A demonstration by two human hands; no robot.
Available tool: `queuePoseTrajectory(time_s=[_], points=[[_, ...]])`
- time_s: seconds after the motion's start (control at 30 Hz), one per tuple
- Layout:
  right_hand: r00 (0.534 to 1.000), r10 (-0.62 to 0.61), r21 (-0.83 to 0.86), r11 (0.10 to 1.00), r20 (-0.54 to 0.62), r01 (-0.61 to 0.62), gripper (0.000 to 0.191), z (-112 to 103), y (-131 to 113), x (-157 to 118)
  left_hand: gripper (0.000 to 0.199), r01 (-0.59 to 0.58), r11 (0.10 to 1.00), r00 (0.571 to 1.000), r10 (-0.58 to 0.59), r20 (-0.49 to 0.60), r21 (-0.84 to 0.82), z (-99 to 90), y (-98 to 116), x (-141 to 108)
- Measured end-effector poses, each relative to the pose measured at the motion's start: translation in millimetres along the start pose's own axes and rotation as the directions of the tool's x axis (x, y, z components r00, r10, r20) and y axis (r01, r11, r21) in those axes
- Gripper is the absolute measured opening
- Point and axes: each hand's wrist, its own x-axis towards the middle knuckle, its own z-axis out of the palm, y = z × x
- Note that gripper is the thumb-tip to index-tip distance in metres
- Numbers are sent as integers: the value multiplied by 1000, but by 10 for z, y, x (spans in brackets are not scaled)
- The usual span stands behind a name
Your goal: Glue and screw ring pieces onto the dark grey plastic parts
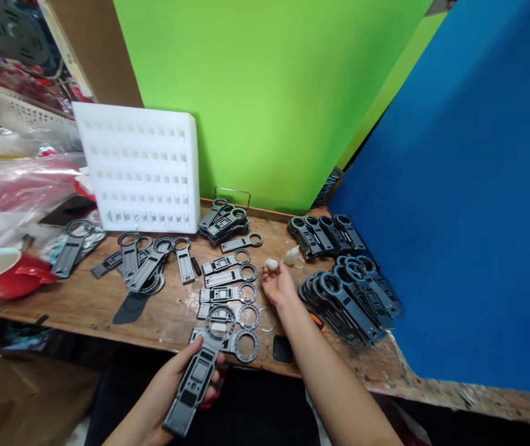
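Observation:
My left hand [185, 378], low in the view, is closed around a grey plastic part [194, 378] with a flat ringed head and a slotted body, tilted upward over the table edge. My right hand [278, 285] reaches to the middle of the table, its fingers curled around a small white piece [271, 264] whose kind I cannot make out. Just beyond the thumb is a white cone-shaped object [291, 255], like a small bottle tip. Between the hands, several similar ringed parts [230, 275] lie in a column, rings to the right.
Stacks of ringed parts [339, 297] stand at right by a blue panel [469, 217]. More parts [148, 263] lie at left before a white foam block [141, 167]. A red cup [8, 279] sits far left. A green board [255, 105] rises behind the table.

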Motion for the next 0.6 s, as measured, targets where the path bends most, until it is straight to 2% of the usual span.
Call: queuePoseTrajectory(time_s=[0.07,0.17,0.37,0.43,0.6], points=[[1000,16,47,999,-5,-16,21,39,8,-154,37,-6,1000,1000,6,23,0,-29,-22,61],[999,36,111,993,0,-36,26,124,27,-454,34,-23,1000,1000,23,3,8,-36,-47,135],[991,113,162,979,68,-123,22,272,52,-909,31,-22,998,1000,22,-7,64,46,-43,163],[993,75,77,994,92,-82,22,312,74,-988,29,-38,998,999,40,-26,58,79,-35,148],[988,-98,-145,983,120,115,31,372,184,-1066,26,-60,997,995,63,-72,43,134,-19,116]])
